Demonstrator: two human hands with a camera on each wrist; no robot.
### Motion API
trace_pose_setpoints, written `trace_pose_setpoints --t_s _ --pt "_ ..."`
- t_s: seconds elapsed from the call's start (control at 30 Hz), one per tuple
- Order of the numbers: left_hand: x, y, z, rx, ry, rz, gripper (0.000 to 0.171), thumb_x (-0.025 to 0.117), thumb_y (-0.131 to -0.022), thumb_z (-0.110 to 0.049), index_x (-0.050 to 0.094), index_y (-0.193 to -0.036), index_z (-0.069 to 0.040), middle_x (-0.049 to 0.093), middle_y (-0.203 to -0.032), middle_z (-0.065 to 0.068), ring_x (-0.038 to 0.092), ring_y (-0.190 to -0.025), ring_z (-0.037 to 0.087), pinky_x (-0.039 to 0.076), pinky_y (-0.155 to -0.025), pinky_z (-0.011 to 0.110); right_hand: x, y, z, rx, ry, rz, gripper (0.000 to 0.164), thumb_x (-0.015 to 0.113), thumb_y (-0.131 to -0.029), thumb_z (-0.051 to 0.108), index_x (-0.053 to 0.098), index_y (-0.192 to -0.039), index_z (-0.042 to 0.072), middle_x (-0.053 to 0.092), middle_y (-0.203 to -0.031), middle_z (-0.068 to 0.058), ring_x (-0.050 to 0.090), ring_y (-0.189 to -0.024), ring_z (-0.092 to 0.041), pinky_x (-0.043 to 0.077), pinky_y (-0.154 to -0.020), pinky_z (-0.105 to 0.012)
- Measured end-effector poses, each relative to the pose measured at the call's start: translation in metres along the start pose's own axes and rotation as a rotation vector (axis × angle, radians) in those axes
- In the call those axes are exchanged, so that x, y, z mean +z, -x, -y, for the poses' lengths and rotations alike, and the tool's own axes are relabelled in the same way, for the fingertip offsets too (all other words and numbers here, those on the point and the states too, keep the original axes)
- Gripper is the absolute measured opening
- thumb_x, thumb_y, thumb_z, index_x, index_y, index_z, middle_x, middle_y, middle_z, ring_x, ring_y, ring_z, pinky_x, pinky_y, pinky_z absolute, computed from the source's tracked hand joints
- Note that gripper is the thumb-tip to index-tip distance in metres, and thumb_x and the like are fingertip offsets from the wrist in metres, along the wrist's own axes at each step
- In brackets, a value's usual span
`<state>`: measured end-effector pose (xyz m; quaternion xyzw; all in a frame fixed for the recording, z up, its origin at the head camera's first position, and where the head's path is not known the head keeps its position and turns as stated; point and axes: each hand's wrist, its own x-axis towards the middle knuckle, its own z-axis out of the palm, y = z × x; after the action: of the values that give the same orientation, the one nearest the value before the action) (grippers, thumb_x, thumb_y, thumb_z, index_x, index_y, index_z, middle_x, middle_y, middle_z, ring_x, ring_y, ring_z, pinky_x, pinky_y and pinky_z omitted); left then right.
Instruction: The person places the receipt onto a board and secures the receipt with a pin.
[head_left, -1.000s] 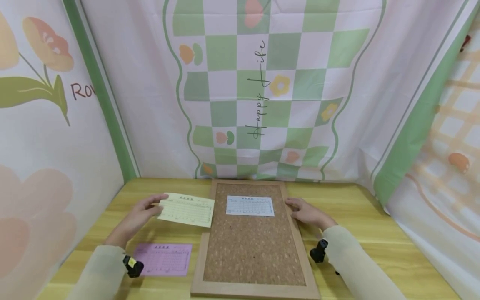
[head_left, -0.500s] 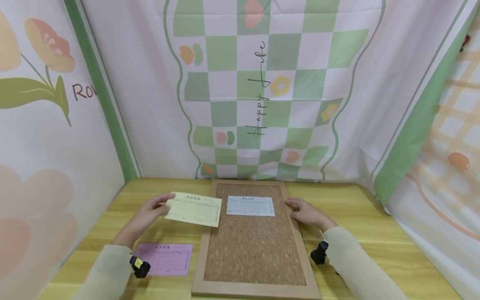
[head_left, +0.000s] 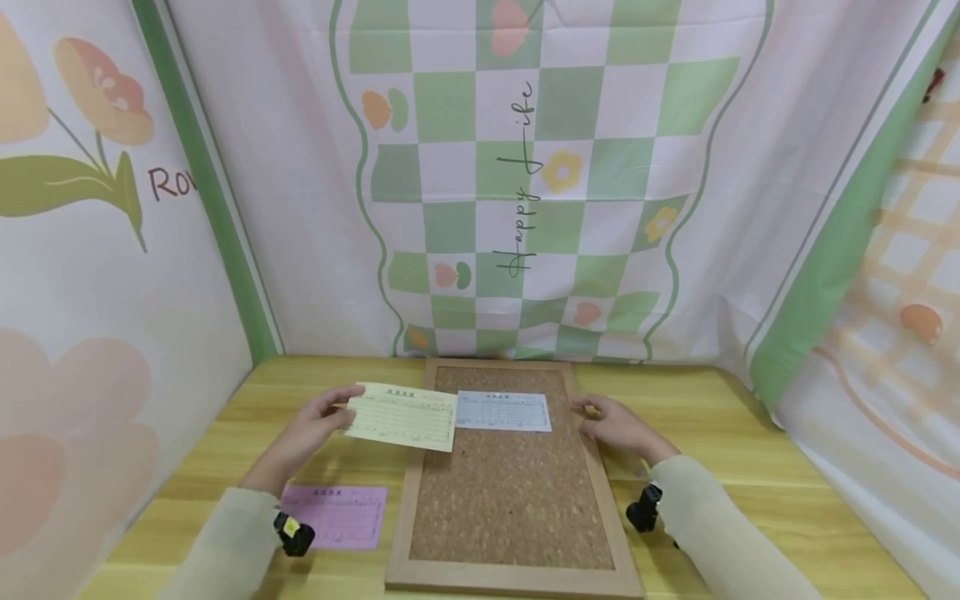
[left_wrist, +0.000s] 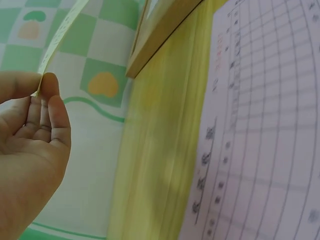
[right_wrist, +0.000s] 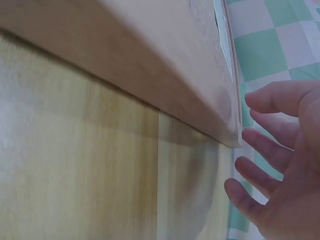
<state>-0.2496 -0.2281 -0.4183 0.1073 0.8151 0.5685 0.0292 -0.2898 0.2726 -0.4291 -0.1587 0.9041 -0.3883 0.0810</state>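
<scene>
My left hand (head_left: 315, 429) pinches the left edge of a yellow printed form sheet (head_left: 405, 419) between thumb and fingers. The sheet is tilted, its right end over the left frame of a cork board (head_left: 510, 500). In the left wrist view the yellow sheet (left_wrist: 60, 37) shows edge-on in the pinch. A pale blue form (head_left: 504, 412) lies on the upper part of the board, its left edge beside the yellow sheet's right edge. By the board's right frame, my right hand (head_left: 618, 427) has loosely bent, spread fingers with nothing between them; the right wrist view shows them apart from the frame.
On the wooden table (head_left: 705, 517), a pink form (head_left: 345, 517) lies left of the board, partly behind the left wrist camera (head_left: 294, 533). Patterned curtains hang behind the table and at both sides. The board's raised wooden frame (right_wrist: 150, 65) stands above the tabletop.
My left hand has moved rightward with the yellow sheet, bringing its right end from the board's left frame to the blue form's edge. The right hand has stayed nearly still.
</scene>
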Motion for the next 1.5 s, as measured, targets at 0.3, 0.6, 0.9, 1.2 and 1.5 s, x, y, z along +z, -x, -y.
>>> trace_pose_setpoints --t_s 0.3,0.6,0.9,1.2,1.5 --pt "0.017 -0.007 0.000 0.035 0.011 -0.002 0.046 0.061 -0.100 -0.019 0.051 -0.144 -0.008 0.053 -0.133 0.016 0.053 -0.106 0.026 0.046 -0.092 0.040 0.002 -0.001 0.010 -0.063 0.005 -0.025 0.041 0.055 -0.102 0.010 0.051 -0.140 -0.005 0.054 -0.137 -0.027 0.039 -0.134 -0.050 0.036 -0.103 -0.065" --pt "0.031 -0.009 -0.003 0.036 0.021 0.001 0.045 0.060 -0.101 -0.019 0.051 -0.144 -0.009 0.053 -0.130 0.014 0.053 -0.104 0.025 0.047 -0.090 0.042 0.006 0.002 0.024 -0.093 -0.048 0.000 0.040 0.057 -0.102 0.014 0.052 -0.138 -0.005 0.052 -0.139 -0.029 0.042 -0.132 -0.051 0.041 -0.102 -0.061" --pt "0.044 -0.013 -0.002 0.037 0.053 0.007 0.044 0.060 -0.101 -0.019 0.053 -0.143 -0.011 0.051 -0.137 0.013 0.053 -0.109 0.025 0.047 -0.090 0.037 0.014 0.004 0.041 -0.149 -0.040 0.046 0.033 0.058 -0.103 0.021 0.061 -0.129 0.002 0.050 -0.143 -0.024 0.040 -0.133 -0.050 0.039 -0.102 -0.064" --pt "0.057 -0.017 -0.003 0.058 0.079 -0.002 0.041 0.059 -0.101 -0.013 0.054 -0.142 -0.008 0.054 -0.133 0.014 0.054 -0.103 0.022 0.049 -0.085 0.034 0.026 0.004 0.050 -0.188 -0.091 0.086 0.027 0.058 -0.102 0.016 0.062 -0.125 0.001 0.048 -0.141 -0.025 0.042 -0.131 -0.052 0.045 -0.097 -0.060" --pt "0.067 -0.015 -0.008 0.064 0.104 0.021 0.042 0.060 -0.101 -0.016 0.054 -0.142 -0.007 0.051 -0.134 0.015 0.052 -0.104 0.022 0.048 -0.086 0.038 0.035 0.005 0.055 -0.278 -0.097 0.124 0.024 0.061 -0.102 0.021 0.065 -0.122 0.008 0.058 -0.129 -0.011 0.051 -0.123 -0.038 0.040 -0.099 -0.061"
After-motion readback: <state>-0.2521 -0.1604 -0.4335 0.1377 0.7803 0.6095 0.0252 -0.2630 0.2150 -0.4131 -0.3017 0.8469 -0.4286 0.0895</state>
